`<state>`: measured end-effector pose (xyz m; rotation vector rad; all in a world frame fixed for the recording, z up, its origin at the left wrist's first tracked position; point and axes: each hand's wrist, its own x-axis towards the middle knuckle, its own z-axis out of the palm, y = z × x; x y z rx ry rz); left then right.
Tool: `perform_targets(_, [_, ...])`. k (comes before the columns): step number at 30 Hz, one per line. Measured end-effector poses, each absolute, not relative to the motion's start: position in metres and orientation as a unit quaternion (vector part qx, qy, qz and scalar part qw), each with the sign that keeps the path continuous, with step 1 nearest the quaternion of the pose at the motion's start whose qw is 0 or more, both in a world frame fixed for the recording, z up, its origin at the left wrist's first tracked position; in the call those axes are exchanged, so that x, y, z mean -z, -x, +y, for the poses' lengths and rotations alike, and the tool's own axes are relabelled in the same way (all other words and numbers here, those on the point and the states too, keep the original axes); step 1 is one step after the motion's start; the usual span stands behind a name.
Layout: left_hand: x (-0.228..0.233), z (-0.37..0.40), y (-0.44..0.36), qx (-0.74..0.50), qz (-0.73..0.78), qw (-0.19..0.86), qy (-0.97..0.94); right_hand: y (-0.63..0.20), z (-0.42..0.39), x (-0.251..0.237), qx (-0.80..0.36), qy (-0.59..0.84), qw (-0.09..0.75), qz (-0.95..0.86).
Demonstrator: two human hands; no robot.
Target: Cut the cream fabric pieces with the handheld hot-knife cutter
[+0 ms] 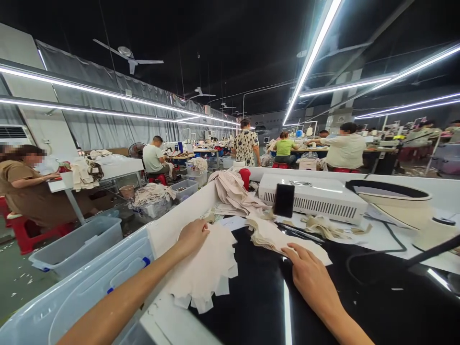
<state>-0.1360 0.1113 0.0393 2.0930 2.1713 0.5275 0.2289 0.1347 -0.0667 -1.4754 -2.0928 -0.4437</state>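
My left hand [194,235] is closed in a pinch at the upper edge of a fanned-out pile of cream fabric pieces [208,263]. Those pieces overlap in a staggered fan over the left edge of the glossy black tabletop [251,297]. To the right, a thicker stack of cream fabric pieces [276,235] lies with its layers wavy at the left end. My right hand [311,275] rests its outstretched fingers on the near edge of this stack. Behind both, a heap of crumpled pinkish-beige fabric [235,189] stands against the white table rim.
Behind the stack are a phone [283,200], a white vented box [316,194], fabric scraps [325,226] and a cream sun visor [391,199]. A black rod [431,254] enters from the right. Plastic bins [79,244] stand at left. Several people sit at worktables beyond.
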Motion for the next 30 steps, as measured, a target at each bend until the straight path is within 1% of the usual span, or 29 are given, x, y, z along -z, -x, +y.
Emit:
perform_targets(8, [-0.027,0.111,0.122,-0.17,0.685,0.009,-0.709,-0.229,0.135,0.067,0.163,0.545,0.265,-0.779])
perform_targets(15, [-0.02,0.116,0.111,-0.166,0.675,0.019,-0.719,-0.227,0.135,0.065,0.16,0.547,0.257,-0.781])
perform_targets(22, [-0.025,0.113,0.117,-0.202,0.673,0.054,-0.709,-0.225,0.134,0.065,0.148,0.547,0.264,-0.78])
perform_targets(30, [-0.026,0.117,0.128,-0.259,0.671,0.134,-0.682,-0.226,0.134,0.064,0.102,0.538,0.288,-0.786])
